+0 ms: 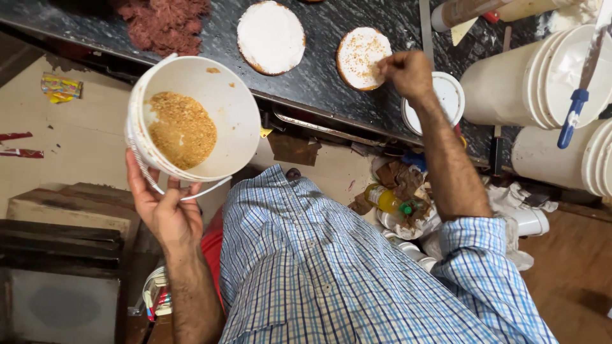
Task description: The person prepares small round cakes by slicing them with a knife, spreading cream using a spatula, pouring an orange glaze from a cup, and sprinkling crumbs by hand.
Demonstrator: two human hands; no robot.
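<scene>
Left hand (167, 210): palm cupped under the white tub (191, 114), gripping its base; tub tilted toward the wearer.
Tub contents: golden crumbs (182, 129) piled against the lower wall.
Right hand (408, 71): fingertips pinched together, apparently on a pinch of crumbs, at the edge of the small iced cake (363, 57).
Cake position: on the dark counter (319, 79), beside a larger plain iced cake (271, 37).
Coverage: partly speckled.
Technique: release crumbs gradually, low over the icing; fill bare patches evenly; keep the tub close.

Left hand (167, 210) cupped, right hand (408, 73) pinched.
</scene>
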